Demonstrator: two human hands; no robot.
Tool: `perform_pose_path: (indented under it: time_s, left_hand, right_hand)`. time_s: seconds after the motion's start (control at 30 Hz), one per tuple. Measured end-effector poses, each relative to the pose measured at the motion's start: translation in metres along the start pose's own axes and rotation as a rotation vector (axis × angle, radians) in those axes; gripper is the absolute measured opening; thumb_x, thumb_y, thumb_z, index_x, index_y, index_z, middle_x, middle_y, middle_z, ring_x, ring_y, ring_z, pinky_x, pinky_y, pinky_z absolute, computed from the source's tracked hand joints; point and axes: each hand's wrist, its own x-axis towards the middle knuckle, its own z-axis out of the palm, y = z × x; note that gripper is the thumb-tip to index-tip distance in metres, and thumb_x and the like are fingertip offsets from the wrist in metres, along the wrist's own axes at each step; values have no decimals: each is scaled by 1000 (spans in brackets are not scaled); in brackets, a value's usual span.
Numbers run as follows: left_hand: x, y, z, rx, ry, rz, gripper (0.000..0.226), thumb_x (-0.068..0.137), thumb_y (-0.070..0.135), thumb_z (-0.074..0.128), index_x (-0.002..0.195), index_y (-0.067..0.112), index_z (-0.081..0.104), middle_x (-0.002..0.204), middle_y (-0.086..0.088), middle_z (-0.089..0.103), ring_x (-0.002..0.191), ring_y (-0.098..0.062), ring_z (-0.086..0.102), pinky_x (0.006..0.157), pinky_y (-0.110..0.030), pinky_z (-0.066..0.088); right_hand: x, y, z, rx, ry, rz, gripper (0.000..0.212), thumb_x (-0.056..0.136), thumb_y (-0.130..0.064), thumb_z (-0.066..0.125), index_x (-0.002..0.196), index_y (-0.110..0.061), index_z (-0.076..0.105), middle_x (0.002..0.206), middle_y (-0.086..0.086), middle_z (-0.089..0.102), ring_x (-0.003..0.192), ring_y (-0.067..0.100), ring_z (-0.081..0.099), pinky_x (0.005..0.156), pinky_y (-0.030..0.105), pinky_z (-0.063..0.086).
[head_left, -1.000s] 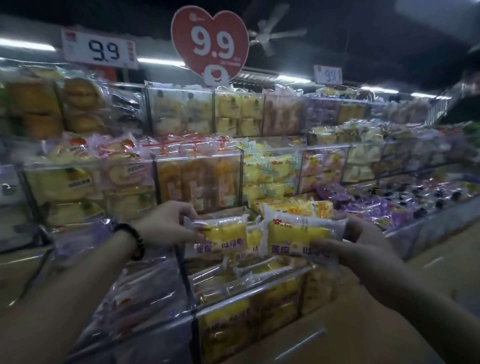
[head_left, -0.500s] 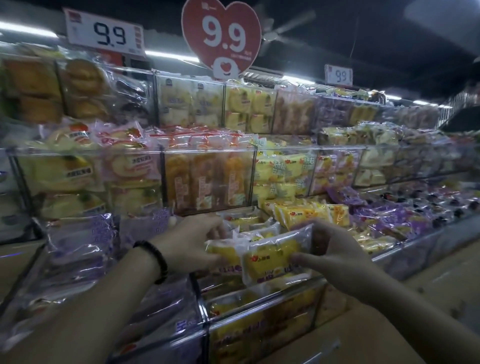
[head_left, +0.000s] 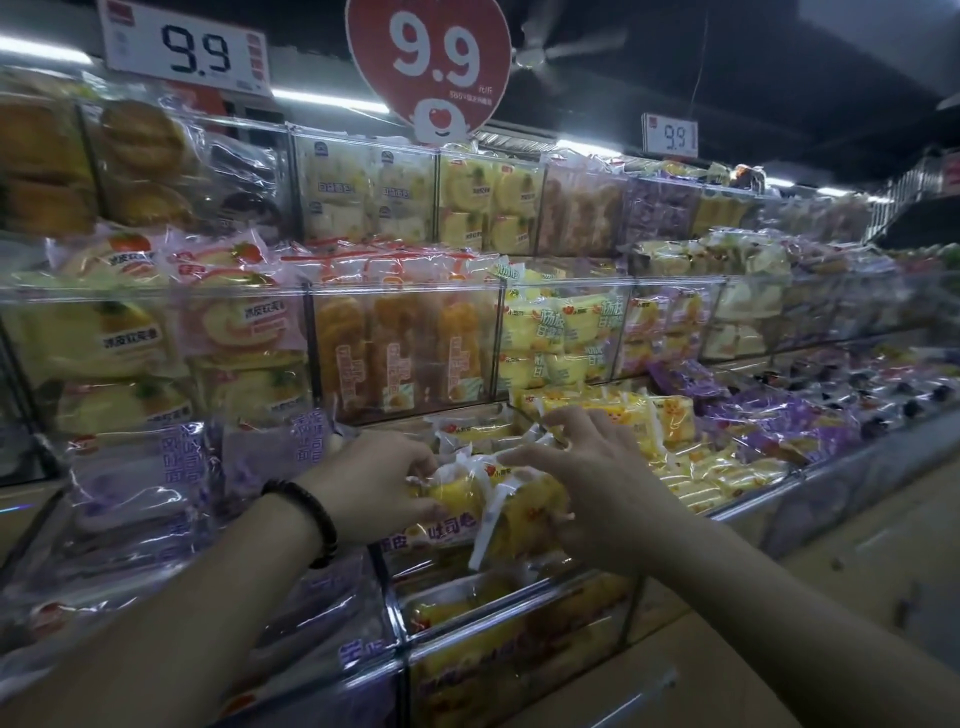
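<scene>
Two yellow wrapped cake packets lie side by side over the front clear bin (head_left: 519, 590) of the shelf display. My left hand (head_left: 371, 486), with a dark bead bracelet on its wrist, pinches the left packet (head_left: 454, 493) at its end. My right hand (head_left: 592, 483) lies over the right packet (head_left: 519, 522), fingers spread across its top and thumb under its side. Both packets rest low, on top of more yellow packets in the same bin. The hands nearly touch each other.
Tiered clear bins hold several kinds of wrapped cakes: purple packets (head_left: 140, 483) to the left, yellow packets (head_left: 670, 421) and purple ones (head_left: 779, 415) to the right. A red heart price sign (head_left: 426, 62) hangs above. Tan floor (head_left: 857, 571) lies at the lower right.
Both hands have come down and forward with their packets, from held up apart in front of the shelves to pressed together low in the front bin.
</scene>
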Motion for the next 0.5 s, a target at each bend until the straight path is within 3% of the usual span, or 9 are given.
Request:
perform_pose_path:
  time_s: [0.1,0.2,0.37,0.43,0.5]
  left_hand:
    - [0,1,1,-6,6,2,35,88,66,68,108,39,60,114,20,55,117,-13,52,112,-51,25]
    - [-2,2,0,-22,14,12,36,87,66,69,108,39,62,115,19,55,112,-10,50,107,-48,26]
    - [-7,5,-5,-49,-6,32,45,85,70,68,116,38,62,120,20,55,115,-7,51,102,-45,25]
    - [-11,5,-6,-103,-8,30,48,84,72,67,119,41,61,118,24,57,113,-3,54,102,-44,28]
    - [-15,5,-8,-194,-1,16,48,79,78,65,114,45,63,111,27,61,109,1,57,106,-45,37]
  right_hand:
    - [-3,1,-9,139,-105,-45,68,83,-53,74,144,-56,45,138,-19,45,132,11,33,112,46,37]
    - [0,-4,-12,-53,-109,19,67,90,-42,71,149,-51,42,141,-13,50,130,16,37,110,44,40]
    - [6,-19,-12,-120,-272,63,82,93,-26,67,162,-36,24,162,4,33,146,32,25,120,51,34]
    - [2,-17,-16,40,-285,93,91,94,-26,69,164,-38,12,168,1,22,154,30,16,125,51,26]
    - [-8,-14,-22,226,-246,138,91,95,-27,71,163,-40,12,169,-2,18,156,27,15,126,49,26]
